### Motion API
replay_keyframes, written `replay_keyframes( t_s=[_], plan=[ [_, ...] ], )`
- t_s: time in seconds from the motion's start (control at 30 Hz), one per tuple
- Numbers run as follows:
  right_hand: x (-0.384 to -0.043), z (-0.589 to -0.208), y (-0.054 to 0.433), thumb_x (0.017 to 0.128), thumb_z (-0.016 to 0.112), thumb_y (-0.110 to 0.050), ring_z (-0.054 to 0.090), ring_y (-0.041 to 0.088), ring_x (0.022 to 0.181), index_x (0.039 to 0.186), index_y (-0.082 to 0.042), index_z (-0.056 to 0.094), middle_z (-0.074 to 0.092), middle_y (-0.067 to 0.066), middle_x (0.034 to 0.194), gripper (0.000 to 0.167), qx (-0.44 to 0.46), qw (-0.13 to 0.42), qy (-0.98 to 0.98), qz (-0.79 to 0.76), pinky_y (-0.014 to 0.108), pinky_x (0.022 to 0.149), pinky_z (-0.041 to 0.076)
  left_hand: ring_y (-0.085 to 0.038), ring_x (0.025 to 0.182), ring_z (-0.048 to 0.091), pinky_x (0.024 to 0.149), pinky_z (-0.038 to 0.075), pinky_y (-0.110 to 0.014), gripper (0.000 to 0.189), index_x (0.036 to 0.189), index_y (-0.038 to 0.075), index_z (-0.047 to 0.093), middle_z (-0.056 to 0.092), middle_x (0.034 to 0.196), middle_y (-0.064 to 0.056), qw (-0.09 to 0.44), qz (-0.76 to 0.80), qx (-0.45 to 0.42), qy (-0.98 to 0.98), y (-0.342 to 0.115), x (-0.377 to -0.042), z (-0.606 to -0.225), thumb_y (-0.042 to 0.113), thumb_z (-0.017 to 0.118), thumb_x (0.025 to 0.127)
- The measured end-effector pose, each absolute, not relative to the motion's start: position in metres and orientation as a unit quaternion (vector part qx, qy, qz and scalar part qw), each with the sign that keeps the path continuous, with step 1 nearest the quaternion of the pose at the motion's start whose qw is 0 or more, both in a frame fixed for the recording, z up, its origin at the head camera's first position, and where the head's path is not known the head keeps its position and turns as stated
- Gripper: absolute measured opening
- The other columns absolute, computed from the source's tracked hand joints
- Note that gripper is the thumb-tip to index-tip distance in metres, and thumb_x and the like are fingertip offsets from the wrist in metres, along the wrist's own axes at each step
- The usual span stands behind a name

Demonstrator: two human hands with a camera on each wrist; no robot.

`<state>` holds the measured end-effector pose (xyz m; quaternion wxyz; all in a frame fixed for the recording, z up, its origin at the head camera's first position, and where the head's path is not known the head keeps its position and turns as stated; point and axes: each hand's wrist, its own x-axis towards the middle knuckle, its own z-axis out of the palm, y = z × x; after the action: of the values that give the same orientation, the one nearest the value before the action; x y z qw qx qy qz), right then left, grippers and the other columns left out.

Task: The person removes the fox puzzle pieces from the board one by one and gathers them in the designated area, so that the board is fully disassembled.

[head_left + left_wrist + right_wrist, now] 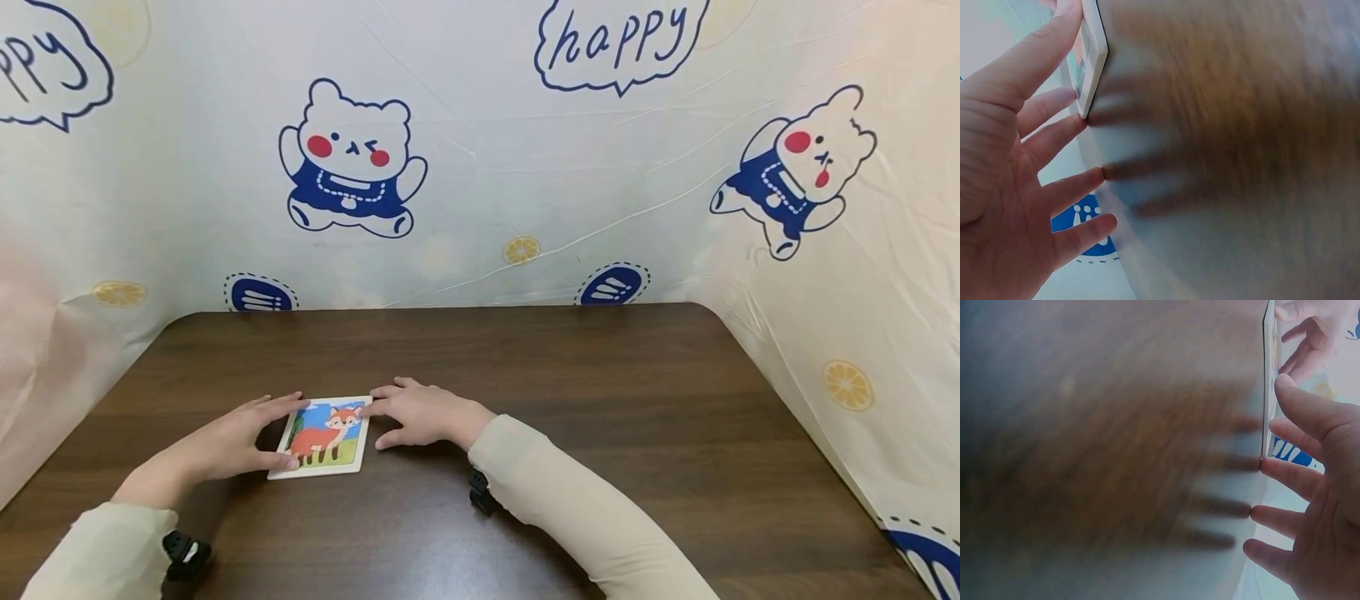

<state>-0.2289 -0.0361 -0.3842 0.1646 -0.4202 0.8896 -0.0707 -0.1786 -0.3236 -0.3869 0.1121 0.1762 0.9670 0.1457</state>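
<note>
Fox picture board point(328, 435) on bench point(615, 400), between hands: just right of left hand point(225, 439), just left of right hand point(423, 414). Looks near square; can't tell long axis. Nearer: left hand, with thumb and index over left side. Right hand only at far right corner, thumb off. Fingers point(1075, 186) wide on both, near straight, no curl visible. Count: one board, two hands, two black wrist devices point(178, 546).

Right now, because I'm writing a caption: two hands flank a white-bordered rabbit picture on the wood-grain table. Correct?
Not quite: the white-bordered picture shows a fox, not a rabbit; see the head view. The left hand and right hand do flank it on the wood-grain table.
</note>
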Motion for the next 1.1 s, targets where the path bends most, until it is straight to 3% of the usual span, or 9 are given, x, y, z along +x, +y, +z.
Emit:
replay_keyframes(
  t_s=[0.57, 0.9, 1.1],
  plan=[
    [-0.230, -0.384, -0.012, 0.095, 0.062, -0.046, 0.034, 0.024, 0.147, 0.143, -0.033, 0.053, 0.041, -0.005, 0.156, 0.051, -0.410, 0.140, 0.898, -0.082, 0.045, 0.111, 0.043, -0.063, 0.135, 0.032, 0.098, 0.035, -0.076, 0.089, 0.146, 0.010, 0.049, 0.041, 0.152, -0.028, 0.141, 0.140, 0.192, 0.961, -0.293, -0.179, -0.379, 0.053, 0.080, 0.075],
    [-0.229, -0.385, 0.003, 0.091, 0.067, -0.049, 0.049, 0.019, 0.127, 0.117, -0.026, 0.063, 0.052, -0.004, 0.141, 0.035, -0.406, 0.103, 0.906, -0.066, 0.037, 0.098, 0.051, -0.057, 0.138, 0.034, 0.103, 0.035, -0.072, 0.088, 0.145, 0.010, 0.051, 0.042, 0.153, -0.024, 0.138, 0.143, 0.213, 0.957, -0.264, -0.180, -0.377, 0.057, 0.078, 0.076],
    [-0.229, -0.383, 0.016, 0.088, 0.070, -0.051, 0.050, 0.018, 0.119, 0.112, -0.025, 0.062, 0.053, -0.004, 0.135, 0.036, -0.400, 0.097, 0.910, -0.056, 0.036, 0.091, 0.052, -0.051, 0.136, 0.043, 0.103, 0.040, -0.067, 0.089, 0.143, 0.009, 0.054, 0.047, 0.151, -0.022, 0.123, 0.110, 0.217, 0.962, -0.245, -0.183, -0.377, 0.059, 0.078, 0.074]
  ],
)
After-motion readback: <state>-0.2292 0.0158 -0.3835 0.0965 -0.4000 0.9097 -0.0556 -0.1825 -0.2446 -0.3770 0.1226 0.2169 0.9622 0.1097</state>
